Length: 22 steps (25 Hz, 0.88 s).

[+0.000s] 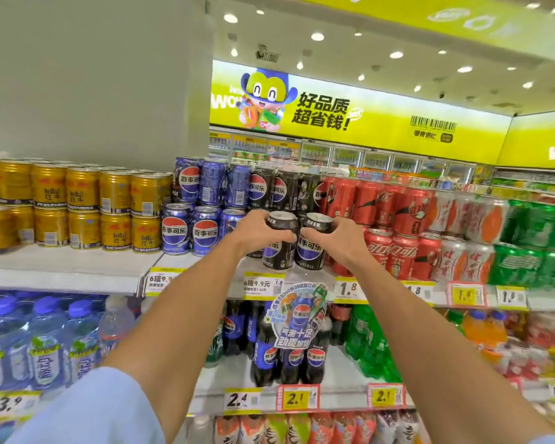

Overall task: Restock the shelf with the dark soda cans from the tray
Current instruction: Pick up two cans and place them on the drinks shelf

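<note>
Both arms reach up to the upper shelf [77, 270]. My left hand [257, 232] grips a black soda can [277, 251] around its upper half. Beside it, my right hand [337, 240] holds a second black soda can [311, 251] the same way. Both cans are upright, side by side, at the shelf's front edge between the blue cans and the red cans; whether they rest on the shelf I cannot tell. More black cans [279, 190] are stacked in shrink wrap just behind. No tray is in view.
Blue cans [189, 232] stand left of the gap, gold cans [77, 213] further left. Red cans [394, 251] and green cans [532, 264] fill the right. Yellow price tags [263, 285] line the shelf edge. Bottles [279, 354] crowd the shelf below.
</note>
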Each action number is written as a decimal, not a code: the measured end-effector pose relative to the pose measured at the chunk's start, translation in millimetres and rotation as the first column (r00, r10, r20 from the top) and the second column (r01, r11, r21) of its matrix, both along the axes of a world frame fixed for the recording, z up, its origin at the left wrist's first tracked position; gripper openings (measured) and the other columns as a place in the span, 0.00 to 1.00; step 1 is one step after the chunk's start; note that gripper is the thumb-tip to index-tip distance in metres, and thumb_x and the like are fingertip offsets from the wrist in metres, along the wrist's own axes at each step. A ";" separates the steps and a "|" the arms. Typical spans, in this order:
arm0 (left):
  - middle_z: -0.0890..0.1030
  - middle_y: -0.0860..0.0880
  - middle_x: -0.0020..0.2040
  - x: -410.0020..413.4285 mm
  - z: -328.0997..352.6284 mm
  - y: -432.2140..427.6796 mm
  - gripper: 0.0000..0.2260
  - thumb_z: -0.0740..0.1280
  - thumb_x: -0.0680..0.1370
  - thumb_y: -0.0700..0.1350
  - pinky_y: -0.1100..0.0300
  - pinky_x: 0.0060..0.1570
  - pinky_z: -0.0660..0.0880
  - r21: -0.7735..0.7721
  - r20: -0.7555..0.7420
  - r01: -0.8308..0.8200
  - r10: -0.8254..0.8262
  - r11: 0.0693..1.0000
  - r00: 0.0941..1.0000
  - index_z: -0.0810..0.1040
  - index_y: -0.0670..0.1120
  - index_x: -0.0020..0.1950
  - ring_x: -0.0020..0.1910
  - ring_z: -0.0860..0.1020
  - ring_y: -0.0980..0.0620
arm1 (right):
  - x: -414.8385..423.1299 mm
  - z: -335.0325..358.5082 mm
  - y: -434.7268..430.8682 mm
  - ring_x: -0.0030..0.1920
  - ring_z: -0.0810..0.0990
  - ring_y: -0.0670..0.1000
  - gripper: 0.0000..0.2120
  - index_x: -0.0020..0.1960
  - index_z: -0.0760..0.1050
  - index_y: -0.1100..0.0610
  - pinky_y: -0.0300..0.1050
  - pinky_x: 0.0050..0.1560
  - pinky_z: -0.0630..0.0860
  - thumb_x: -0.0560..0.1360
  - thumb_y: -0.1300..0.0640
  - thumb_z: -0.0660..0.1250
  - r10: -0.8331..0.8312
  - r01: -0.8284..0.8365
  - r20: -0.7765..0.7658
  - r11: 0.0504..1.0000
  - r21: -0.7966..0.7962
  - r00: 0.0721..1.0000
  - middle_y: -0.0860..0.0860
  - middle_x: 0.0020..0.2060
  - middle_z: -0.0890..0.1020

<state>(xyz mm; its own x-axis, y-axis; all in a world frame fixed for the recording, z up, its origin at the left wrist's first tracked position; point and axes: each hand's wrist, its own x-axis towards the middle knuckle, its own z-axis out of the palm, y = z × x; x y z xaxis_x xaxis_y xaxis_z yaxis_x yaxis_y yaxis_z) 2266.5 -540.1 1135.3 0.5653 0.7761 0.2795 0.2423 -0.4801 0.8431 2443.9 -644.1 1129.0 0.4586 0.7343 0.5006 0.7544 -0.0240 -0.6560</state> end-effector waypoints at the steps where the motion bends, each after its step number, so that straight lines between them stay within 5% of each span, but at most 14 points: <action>1: 0.75 0.55 0.58 7.3 -1.1 5.5 0.33 0.80 0.67 0.55 0.54 0.58 0.73 -0.019 -0.013 -0.008 0.008 1.000 1.000 0.74 0.46 0.67 0.60 0.75 0.50 | 5.6 -1.3 5.6 0.37 0.84 0.48 0.22 0.43 0.84 0.58 0.50 0.39 0.79 0.67 0.38 0.76 -0.014 0.014 0.009 1.000 -0.017 1.000 0.49 0.34 0.86; 5: 0.79 0.56 0.48 28.2 -6.2 15.8 0.21 0.79 0.68 0.53 0.56 0.46 0.76 -0.026 -0.063 -0.062 0.060 0.998 0.996 0.77 0.48 0.56 0.49 0.77 0.52 | 18.6 -7.0 23.2 0.37 0.83 0.45 0.11 0.40 0.81 0.50 0.47 0.40 0.80 0.67 0.44 0.78 0.017 -0.017 0.005 0.999 -0.040 1.000 0.46 0.35 0.85; 8: 0.85 0.53 0.48 38.4 -16.0 29.0 0.30 0.80 0.57 0.61 0.46 0.53 0.81 -0.016 -0.091 -0.102 0.100 0.995 0.991 0.81 0.48 0.54 0.48 0.82 0.53 | 21.7 -14.0 32.6 0.39 0.84 0.47 0.08 0.38 0.81 0.48 0.45 0.38 0.79 0.66 0.46 0.77 0.034 -0.033 0.040 0.999 -0.033 0.999 0.46 0.35 0.86; 15: 0.86 0.47 0.44 45.1 -21.1 29.0 0.27 0.80 0.59 0.56 0.48 0.49 0.80 -0.029 -0.076 -0.125 0.123 0.992 0.989 0.83 0.41 0.51 0.44 0.84 0.48 | 29.7 -19.6 42.4 0.39 0.85 0.53 0.21 0.42 0.82 0.58 0.53 0.39 0.81 0.61 0.41 0.70 0.033 -0.028 0.047 0.995 -0.096 0.998 0.52 0.35 0.86; 18: 0.84 0.45 0.47 45.6 -24.9 28.2 0.30 0.80 0.59 0.59 0.47 0.50 0.79 -0.012 -0.079 -0.178 0.176 0.984 0.981 0.79 0.43 0.53 0.47 0.83 0.47 | 28.8 -16.1 42.1 0.39 0.84 0.52 0.20 0.42 0.81 0.59 0.46 0.34 0.77 0.63 0.42 0.71 0.009 -0.002 0.053 0.991 -0.134 0.999 0.52 0.35 0.85; 22: 0.79 0.44 0.43 48.6 -27.2 26.3 0.29 0.80 0.64 0.58 0.51 0.40 0.72 0.024 -0.101 -0.222 0.223 0.975 0.970 0.76 0.38 0.52 0.40 0.76 0.47 | 26.3 -10.3 41.0 0.32 0.77 0.51 0.15 0.35 0.75 0.57 0.43 0.29 0.69 0.67 0.45 0.70 -0.004 0.018 0.073 0.980 -0.199 0.997 0.50 0.29 0.80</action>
